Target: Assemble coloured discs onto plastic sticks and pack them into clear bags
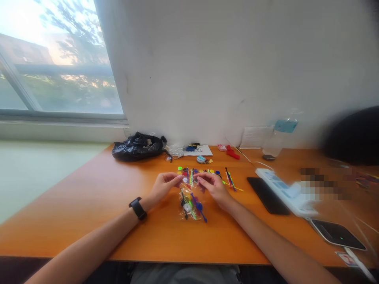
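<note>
My left hand [166, 185], with a black watch on the wrist, pinches thumb against forefinger. Opposite it, my right hand [214, 187] makes a similar pinch. Between and just below the fingertips is a clear plastic bag [191, 205] with several coloured sticks and discs in it; its upper edge seems to be in both pinches, though the thin film is hard to see. A blue stick [203, 215] points out at the bag's lower right. Behind my fingers lie more sticks and round pieces, partly hidden, with a bundle of sticks [229, 179] to the right of them.
A black plastic bag [137, 146] lies at the back left, near a printed sheet [204, 150]. Red items [233, 152] and a clear bottle [272, 142] stand along the wall. On the right are a black phone [268, 195], a white power strip [281, 187] and a charging pad [339, 234].
</note>
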`<state>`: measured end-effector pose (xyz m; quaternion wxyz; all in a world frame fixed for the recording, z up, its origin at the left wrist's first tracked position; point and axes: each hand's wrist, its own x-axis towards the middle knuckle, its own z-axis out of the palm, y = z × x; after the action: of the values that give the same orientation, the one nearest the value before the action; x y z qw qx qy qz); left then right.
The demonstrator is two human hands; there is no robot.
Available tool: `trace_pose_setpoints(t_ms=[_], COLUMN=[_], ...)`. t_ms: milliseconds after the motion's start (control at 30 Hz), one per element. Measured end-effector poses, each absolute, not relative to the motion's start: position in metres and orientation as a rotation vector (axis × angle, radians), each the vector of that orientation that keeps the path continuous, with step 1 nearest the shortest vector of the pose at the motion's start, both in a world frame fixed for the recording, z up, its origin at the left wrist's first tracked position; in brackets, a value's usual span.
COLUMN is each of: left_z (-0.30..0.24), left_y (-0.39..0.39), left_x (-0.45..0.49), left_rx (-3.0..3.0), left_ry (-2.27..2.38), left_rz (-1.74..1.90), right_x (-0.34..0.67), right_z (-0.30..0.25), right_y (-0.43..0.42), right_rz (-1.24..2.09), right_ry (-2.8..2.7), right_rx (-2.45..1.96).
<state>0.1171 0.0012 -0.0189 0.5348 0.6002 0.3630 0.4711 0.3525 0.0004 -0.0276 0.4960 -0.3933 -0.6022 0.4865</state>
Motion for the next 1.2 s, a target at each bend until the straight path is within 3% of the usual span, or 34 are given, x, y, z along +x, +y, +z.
trace_pose_setpoints(t_ms=[733,1200], left_z=[-0.028,-0.03], left_y=[0.012,0.006], left_x=[0.109,0.117], left_rx=[1.323,1.366], left_ry=[0.771,0.792], left_rz=[1.188,1.231], right_x=[0.359,0.355], right_z=[-0.021,-0.027], right_y=[0.002,0.001], right_rz=[1.315,1.226], right_ry=[-1.32,-1.461], right_rx=[-0.868,-0.893])
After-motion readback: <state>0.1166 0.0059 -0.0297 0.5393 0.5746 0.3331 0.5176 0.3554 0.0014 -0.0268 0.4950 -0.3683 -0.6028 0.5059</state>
